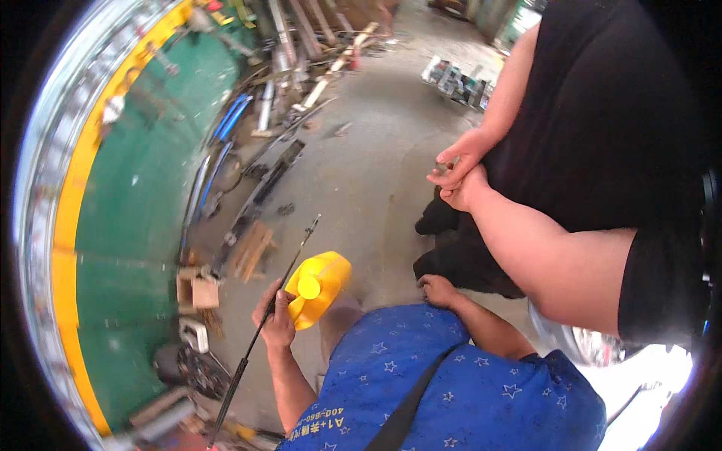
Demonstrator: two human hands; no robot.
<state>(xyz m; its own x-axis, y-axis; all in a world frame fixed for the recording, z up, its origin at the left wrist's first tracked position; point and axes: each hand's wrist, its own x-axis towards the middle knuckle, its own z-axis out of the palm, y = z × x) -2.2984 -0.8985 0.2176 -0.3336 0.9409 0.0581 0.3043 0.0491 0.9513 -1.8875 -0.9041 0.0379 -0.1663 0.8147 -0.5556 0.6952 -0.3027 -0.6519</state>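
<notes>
My left hand (277,319) is closed around a long thin black rod (248,352) with a metal end, which slants up to the right. The same hand also appears to grip the handle of a yellow plastic jug (325,279) with a round yellow cap. The jug is tilted, its cap toward me. At the front of my blue star-print shirt, my right hand (442,292) has its fingers curled; their tips are partly hidden, and I cannot make out what they hold.
Close on the right stands a person in black (602,105), hands together. Along the left lie wooden planks (301,30), blue strips (232,119), a cardboard box (199,289) and a dark wheel (201,372) by a green and yellow wall (124,248). A metal assembly (455,81) rests on the floor ahead.
</notes>
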